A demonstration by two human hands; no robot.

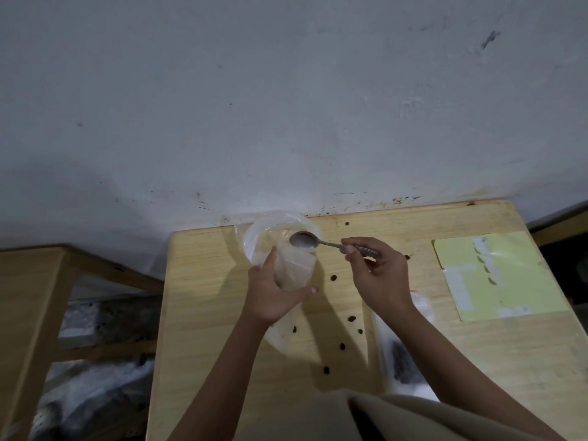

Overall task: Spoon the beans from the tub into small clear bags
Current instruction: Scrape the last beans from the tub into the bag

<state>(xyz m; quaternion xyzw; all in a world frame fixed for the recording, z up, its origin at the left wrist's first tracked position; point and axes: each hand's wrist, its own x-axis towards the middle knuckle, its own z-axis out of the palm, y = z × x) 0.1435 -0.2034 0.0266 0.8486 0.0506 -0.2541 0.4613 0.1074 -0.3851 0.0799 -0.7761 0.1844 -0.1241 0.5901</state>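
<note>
Right hand (380,275) pinches the metal spoon (313,241) by its handle; bowl looks empty, poised over the tub (270,232). Left hand (272,291) grips 1 small clear bag (294,270), mouth up, just in front of the tub. Risk: the limp mouth could fold, so beans miss; several loose beans (333,277) already lie on the table (206,281). Tub contents unclear. 1 filled bag (402,361) lies under the right forearm.

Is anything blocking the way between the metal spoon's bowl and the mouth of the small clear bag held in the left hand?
Nothing visible. The metal spoon, pinched by the right hand, has its bowl right at the open top of the small clear plastic bag that the left hand holds upright.
</note>
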